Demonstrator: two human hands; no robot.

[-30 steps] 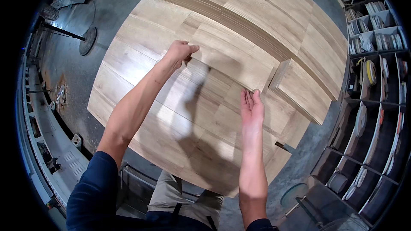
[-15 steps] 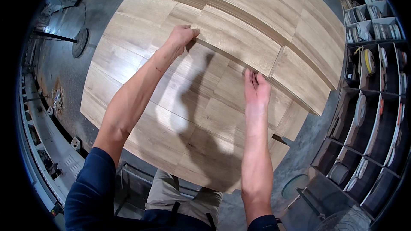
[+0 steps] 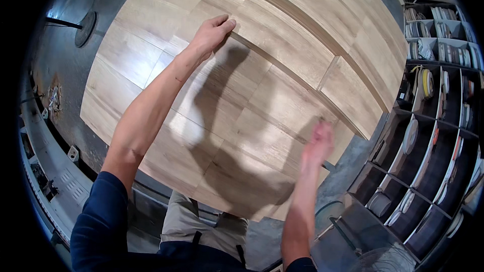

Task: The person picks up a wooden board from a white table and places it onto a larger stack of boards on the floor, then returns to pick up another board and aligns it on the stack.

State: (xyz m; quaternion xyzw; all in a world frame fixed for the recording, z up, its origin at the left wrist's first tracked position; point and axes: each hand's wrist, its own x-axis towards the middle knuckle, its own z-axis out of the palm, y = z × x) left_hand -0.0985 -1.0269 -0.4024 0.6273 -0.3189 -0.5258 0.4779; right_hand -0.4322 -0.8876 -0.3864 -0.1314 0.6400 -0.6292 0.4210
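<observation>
My left grip (image 3: 214, 34) is on the wood-grain plank (image 3: 287, 38) at its near left corner, can't tell how tight; plank runs rightward from there, long axis slanting toward me. Left is the nearer hand; right grip (image 3: 319, 141) blurred, curled, off the plank's near side, can't tell if empty. Plank layer (image 3: 166, 0) on its near side, short board (image 3: 353, 83) at its right end, roll rack (image 3: 416, 189) well right of it

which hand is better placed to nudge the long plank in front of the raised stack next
Probably the left hand: it is at the near left corner of the long plank. The right hand is blurred and apart from that plank.
</observation>
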